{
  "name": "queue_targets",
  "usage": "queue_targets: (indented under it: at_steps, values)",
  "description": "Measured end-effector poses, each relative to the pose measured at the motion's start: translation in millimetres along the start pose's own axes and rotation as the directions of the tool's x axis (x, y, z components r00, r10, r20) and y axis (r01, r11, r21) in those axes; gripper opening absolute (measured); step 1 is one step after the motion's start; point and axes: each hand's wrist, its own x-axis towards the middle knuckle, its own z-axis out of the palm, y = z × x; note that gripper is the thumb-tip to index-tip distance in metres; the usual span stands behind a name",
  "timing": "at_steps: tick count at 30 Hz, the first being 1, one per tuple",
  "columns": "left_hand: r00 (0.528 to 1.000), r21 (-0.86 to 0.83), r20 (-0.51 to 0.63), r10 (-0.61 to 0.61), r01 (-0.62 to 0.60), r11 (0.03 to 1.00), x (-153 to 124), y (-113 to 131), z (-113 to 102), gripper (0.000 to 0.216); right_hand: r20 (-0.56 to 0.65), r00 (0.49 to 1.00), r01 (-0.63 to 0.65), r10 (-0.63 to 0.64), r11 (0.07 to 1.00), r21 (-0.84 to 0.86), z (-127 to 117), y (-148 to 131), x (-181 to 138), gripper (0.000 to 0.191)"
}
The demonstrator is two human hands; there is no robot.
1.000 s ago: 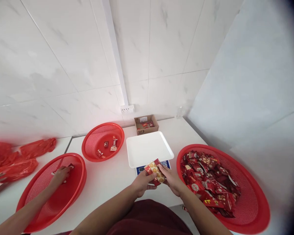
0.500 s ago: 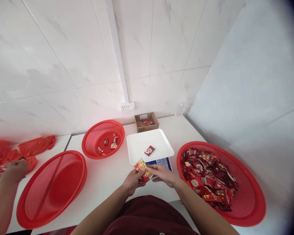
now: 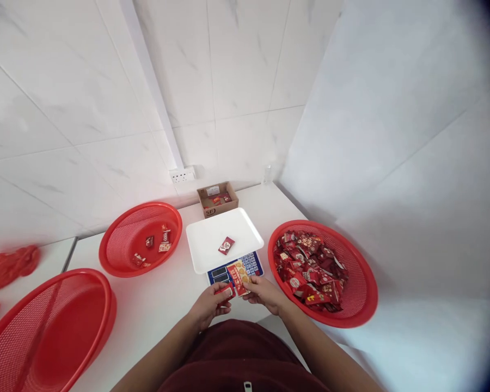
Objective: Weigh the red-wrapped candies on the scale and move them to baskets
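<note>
My left hand is closed on a small red snack packet, partly covered by the thumb. My right hand pinches the lower edge of a red and yellow snack packet with round yellow pictures. Both hands are close together in front of a blue digital scale with number keys and dark displays. On the scale, the white tray carries one dark red packet with white print. The tray hides the back of the scale.
At the right stands a red basket heaped with red packets. Another red basket at the left holds several packets, and a larger red basket is nearer. A cardboard box with packets sits by the wall. Red plastic bags lie far left.
My view has swung to the right, and the co-worker's hand has left the picture. The red and yellow packet is now in my right hand, apart from the red one in my left.
</note>
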Motion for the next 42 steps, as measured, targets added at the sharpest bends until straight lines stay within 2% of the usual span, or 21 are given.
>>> queue_targets:
  at_steps: [2, 4, 8, 10, 13, 17, 18, 20, 22, 24, 27, 31, 38, 42]
  values:
    - [1.0, -0.007, -0.01, -0.002, 0.002, 1.0, 0, 0, -1, 0.05, -0.062, 0.998, 0.01, -0.01, 1.0, 0.0, -1, -6, 4, 0.028]
    - [1.0, -0.005, -0.016, -0.006, 0.006, 1.0, 0, -1, -2, 0.048, -0.08, 0.994, 0.073, -0.072, 0.997, 0.004, 4, -19, 8, 0.025]
    - [1.0, 0.008, -0.021, -0.014, 0.014, 1.0, 0, -4, -6, 0.048, 0.006, 0.967, 0.254, -0.255, 0.966, 0.047, 17, -49, 16, 0.035]
    - [0.999, 0.009, -0.033, -0.022, 0.022, 1.0, -1, -4, -8, 0.049, -0.092, 0.946, 0.303, -0.312, 0.948, -0.096, 12, -58, 20, 0.04]
    - [0.998, 0.002, -0.052, -0.028, 0.028, 1.0, -4, -4, -11, 0.052, -0.33, 0.859, 0.258, -0.393, 0.887, -0.383, -19, -60, 22, 0.041]
    - [0.994, -0.039, -0.093, -0.05, 0.047, 0.998, -5, -6, -17, 0.056, -0.471, 0.769, 0.137, -0.433, 0.831, -0.539, -86, -47, 15, 0.043]
    - [0.993, -0.05, -0.108, -0.053, 0.048, 0.998, -5, -6, -19, 0.056, -0.483, 0.763, 0.089, -0.43, 0.81, -0.58, -102, -41, 13, 0.042]
    - [0.989, -0.06, -0.137, -0.048, 0.04, 0.997, -4, -7, -21, 0.057, -0.479, 0.785, -0.015, -0.393, 0.761, -0.648, -129, -28, 8, 0.037]
    - [0.987, -0.063, -0.156, -0.036, 0.026, 0.998, -3, -8, -21, 0.058, -0.477, 0.807, -0.107, -0.348, 0.708, -0.698, -147, -16, 6, 0.029]
    - [0.986, -0.065, -0.165, -0.03, 0.02, 0.998, -2, -8, -20, 0.058, -0.49, 0.807, -0.18, -0.328, 0.655, -0.734, -156, -7, 8, 0.029]
    - [0.985, -0.065, -0.167, -0.04, 0.029, 0.997, -2, -8, -17, 0.06, -0.53, 0.776, -0.268, -0.342, 0.582, -0.768, -159, -2, 17, 0.043]
    - [0.985, -0.055, -0.167, -0.045, 0.036, 0.998, -3, -8, -13, 0.06, -0.554, 0.747, -0.339, -0.369, 0.505, -0.794, -152, -6, 31, 0.059]
    - [0.982, -0.044, -0.184, -0.04, 0.032, 0.999, -6, -8, -11, 0.056, -0.504, 0.762, -0.346, -0.406, 0.403, -0.847, -137, -12, 38, 0.05]
    - [0.983, -0.031, -0.181, -0.041, 0.036, 0.999, -5, -8, -11, 0.055, -0.456, 0.793, -0.308, -0.404, 0.379, -0.873, -137, -17, 39, 0.044]
